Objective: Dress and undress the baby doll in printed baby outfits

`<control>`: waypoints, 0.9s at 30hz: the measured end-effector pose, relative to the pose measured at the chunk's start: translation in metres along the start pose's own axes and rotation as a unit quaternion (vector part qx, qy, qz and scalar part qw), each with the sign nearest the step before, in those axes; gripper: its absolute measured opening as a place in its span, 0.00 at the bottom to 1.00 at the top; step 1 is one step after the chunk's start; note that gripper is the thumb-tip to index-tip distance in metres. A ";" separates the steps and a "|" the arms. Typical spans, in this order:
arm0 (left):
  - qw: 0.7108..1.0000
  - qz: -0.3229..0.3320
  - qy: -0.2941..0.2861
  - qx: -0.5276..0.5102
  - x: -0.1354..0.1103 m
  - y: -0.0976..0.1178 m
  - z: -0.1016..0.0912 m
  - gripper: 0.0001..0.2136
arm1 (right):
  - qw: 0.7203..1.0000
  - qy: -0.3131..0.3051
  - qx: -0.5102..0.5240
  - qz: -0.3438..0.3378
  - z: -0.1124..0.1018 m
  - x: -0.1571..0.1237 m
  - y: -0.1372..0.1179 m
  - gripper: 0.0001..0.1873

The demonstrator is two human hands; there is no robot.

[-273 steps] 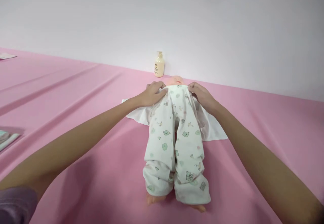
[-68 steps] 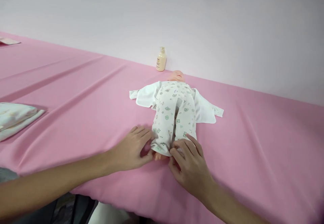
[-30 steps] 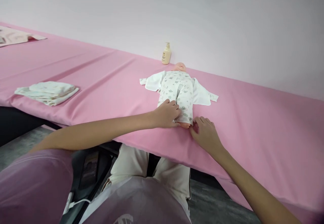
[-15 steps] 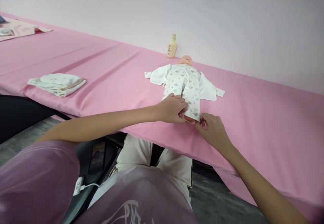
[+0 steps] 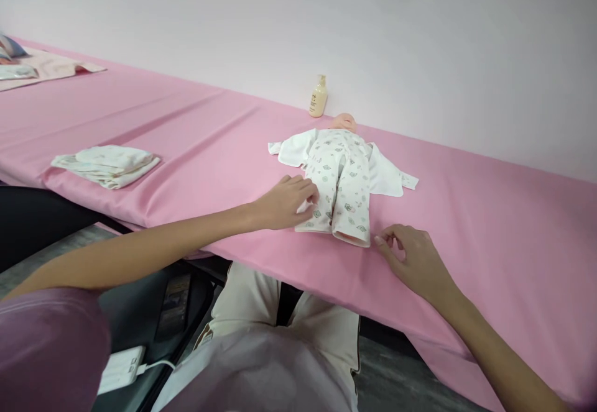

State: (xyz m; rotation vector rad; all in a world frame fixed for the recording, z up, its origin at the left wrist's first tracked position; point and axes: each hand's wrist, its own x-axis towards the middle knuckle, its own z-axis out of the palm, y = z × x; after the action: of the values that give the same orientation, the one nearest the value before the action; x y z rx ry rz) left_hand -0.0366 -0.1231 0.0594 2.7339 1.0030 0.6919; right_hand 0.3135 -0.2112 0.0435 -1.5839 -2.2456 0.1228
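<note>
On its back lies a baby doll [image 5: 344, 122], its head toward the wall, in a white patterned top with wide white sleeves [image 5: 297, 147]. White printed baby trousers [image 5: 353, 204] cover its legs, and the feet are hidden inside the cuffs. My left hand [image 5: 286, 204] hovers at the outer edge of the left trouser leg, fingers loosely bent, with a gap between thumb and forefinger. To the right of the other cuff, my right hand [image 5: 415, 260] is held half curled and apart from the cloth, with nothing in it.
A cream pump bottle [image 5: 318, 97] stands by the wall behind the doll. Folded white cloths [image 5: 108, 164] lie to the left on the pink table cover [image 5: 209, 145]. A pale mat [image 5: 56, 69] is at the far left. A phone [image 5: 173, 306] and a white power bank [image 5: 122, 368] rest beside me.
Both hands have let go of the trouser cuff and moved apart, the left one leftward, the right one rightward. The foot that showed at the cuff is now covered.
</note>
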 end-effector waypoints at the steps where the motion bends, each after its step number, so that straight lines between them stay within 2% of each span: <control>1: 1.000 -0.013 0.015 0.001 0.000 -0.016 -0.001 0.07 | 1.000 0.012 0.002 0.011 -0.001 0.005 0.007 0.15; 3: 0.998 -0.041 0.038 0.010 0.005 -0.052 0.001 0.08 | 0.999 0.034 0.002 0.022 -0.001 0.022 0.025 0.13; 6: 0.996 -0.066 0.048 0.025 0.023 -0.105 0.011 0.12 | 0.998 0.060 -0.011 0.003 0.009 0.065 0.054 0.09; 9: 0.996 -0.075 0.048 0.029 0.049 -0.134 0.027 0.13 | 0.995 0.073 -0.029 -0.054 0.026 0.113 0.078 0.05; 12: 0.996 -0.069 0.049 0.034 0.071 -0.136 0.041 0.14 | 0.994 0.046 -0.040 -0.088 0.042 0.147 0.093 0.06; 14: 0.996 -0.067 0.049 0.034 0.079 -0.130 0.048 0.16 | 0.995 0.041 -0.029 -0.084 0.049 0.156 0.097 0.07; 18: 0.997 -0.061 0.038 0.028 0.082 -0.124 0.056 0.19 | 0.996 0.033 0.024 -0.081 0.054 0.154 0.100 0.12; 23: 0.997 -0.062 0.041 0.025 0.078 -0.125 0.056 0.16 | 0.996 0.016 0.054 -0.067 0.054 0.149 0.098 0.10; 27: 0.998 -0.048 0.047 0.006 0.079 -0.124 0.055 0.09 | 0.995 0.027 0.085 -0.047 0.055 0.148 0.094 0.15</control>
State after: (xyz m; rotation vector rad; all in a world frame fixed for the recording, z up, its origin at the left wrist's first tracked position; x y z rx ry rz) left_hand -0.0298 0.0236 0.0043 2.6643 1.1552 0.8067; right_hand 0.3344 -0.0333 0.0040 -1.3755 -2.2009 0.2363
